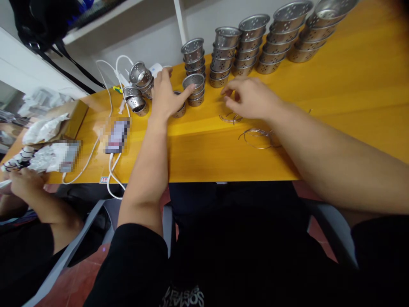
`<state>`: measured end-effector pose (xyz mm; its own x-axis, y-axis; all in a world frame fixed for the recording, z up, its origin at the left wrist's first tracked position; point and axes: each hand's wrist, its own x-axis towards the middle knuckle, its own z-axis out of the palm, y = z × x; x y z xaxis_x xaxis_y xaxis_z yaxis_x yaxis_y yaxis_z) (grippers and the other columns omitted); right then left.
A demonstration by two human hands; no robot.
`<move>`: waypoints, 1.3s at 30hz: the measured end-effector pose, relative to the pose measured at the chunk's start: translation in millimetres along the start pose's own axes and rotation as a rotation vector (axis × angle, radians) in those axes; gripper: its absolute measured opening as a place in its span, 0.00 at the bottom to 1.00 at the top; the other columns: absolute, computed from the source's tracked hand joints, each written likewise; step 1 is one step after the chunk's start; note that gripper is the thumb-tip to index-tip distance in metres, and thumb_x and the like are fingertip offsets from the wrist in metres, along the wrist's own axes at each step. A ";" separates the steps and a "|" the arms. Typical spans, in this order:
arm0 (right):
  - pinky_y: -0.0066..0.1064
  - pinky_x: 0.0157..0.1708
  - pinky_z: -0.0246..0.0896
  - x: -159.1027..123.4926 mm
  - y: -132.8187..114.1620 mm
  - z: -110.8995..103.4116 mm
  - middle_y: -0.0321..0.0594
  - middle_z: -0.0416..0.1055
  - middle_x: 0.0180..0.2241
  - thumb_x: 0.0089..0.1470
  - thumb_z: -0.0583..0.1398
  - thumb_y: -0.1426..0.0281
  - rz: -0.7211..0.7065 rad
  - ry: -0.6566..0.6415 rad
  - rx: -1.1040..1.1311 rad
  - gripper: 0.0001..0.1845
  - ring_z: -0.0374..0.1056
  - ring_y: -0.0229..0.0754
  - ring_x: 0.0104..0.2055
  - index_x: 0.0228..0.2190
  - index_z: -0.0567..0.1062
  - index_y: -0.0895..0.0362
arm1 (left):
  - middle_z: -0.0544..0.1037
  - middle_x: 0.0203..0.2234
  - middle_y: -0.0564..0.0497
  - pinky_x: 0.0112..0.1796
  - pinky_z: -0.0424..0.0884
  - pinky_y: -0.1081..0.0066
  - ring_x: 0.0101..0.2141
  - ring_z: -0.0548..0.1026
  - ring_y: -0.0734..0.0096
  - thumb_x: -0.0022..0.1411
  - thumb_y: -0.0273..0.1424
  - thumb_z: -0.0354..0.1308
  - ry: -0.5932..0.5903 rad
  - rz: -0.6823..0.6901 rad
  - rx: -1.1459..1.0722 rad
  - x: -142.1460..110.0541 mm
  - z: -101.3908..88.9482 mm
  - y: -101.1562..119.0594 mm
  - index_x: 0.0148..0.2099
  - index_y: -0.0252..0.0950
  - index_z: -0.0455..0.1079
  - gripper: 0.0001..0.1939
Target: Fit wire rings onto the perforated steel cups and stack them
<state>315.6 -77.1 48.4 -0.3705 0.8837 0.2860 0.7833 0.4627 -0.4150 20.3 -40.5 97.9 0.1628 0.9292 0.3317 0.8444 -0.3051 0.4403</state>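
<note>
My left hand (168, 96) reaches over the table with its thumb and fingers spread wide. Its thumb overlaps the rim of a short stack of perforated metal cups (195, 94); I cannot tell whether they touch. Partly hidden behind the palm is a single perforated cup (180, 111). Just left of the fingers, a loose pile of similar cups (136, 102) lies tilted and jumbled. My right hand (247, 97) hovers right of the short stack, fingers bent, with a gap between thumb and forefinger and nothing visible in it. Thin wire coils (258, 139) lie below that hand.
Several taller cup stacks (221, 59) stand along the back of the yellow table (204, 157). At left are a phone (117, 136) with white cables and a cardboard box (75, 117) with plastic bags. Another person's hand (27, 183) works at far left.
</note>
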 end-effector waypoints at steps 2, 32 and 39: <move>0.55 0.67 0.73 0.0 5.9 -8.9 0.54 0.83 0.57 0.75 0.62 0.64 0.055 -0.074 -0.093 0.16 0.78 0.62 0.60 0.56 0.83 0.57 | 0.75 0.76 0.56 0.82 0.54 0.43 0.79 0.63 0.51 0.63 0.64 0.67 -0.003 0.005 -0.028 -0.3 12.2 8.1 0.77 0.59 0.62 0.46; 0.36 0.34 0.57 -2.7 33.6 -49.3 0.37 0.77 0.33 0.67 0.63 0.77 0.276 -0.566 -0.323 0.07 0.66 0.42 0.30 0.38 0.80 0.55 | 0.86 0.61 0.47 0.82 0.46 0.28 0.70 0.74 0.35 0.62 0.49 0.68 0.062 -0.036 0.038 17.6 43.6 -21.6 0.62 0.59 0.77 0.26; 0.36 0.33 0.58 -2.6 32.6 -47.4 0.37 0.78 0.34 0.69 0.64 0.76 0.276 -0.557 -0.331 0.06 0.67 0.42 0.31 0.39 0.80 0.55 | 0.90 0.55 0.55 0.84 0.38 0.35 0.79 0.63 0.49 0.61 0.67 0.66 -0.016 -0.006 0.005 15.0 34.5 -9.7 0.68 0.65 0.73 0.37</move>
<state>365.8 -67.7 75.0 -0.2676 0.9112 -0.3133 0.9634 0.2490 -0.0988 32.2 -16.4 69.8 0.1661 0.9343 0.3154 0.8482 -0.2985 0.4376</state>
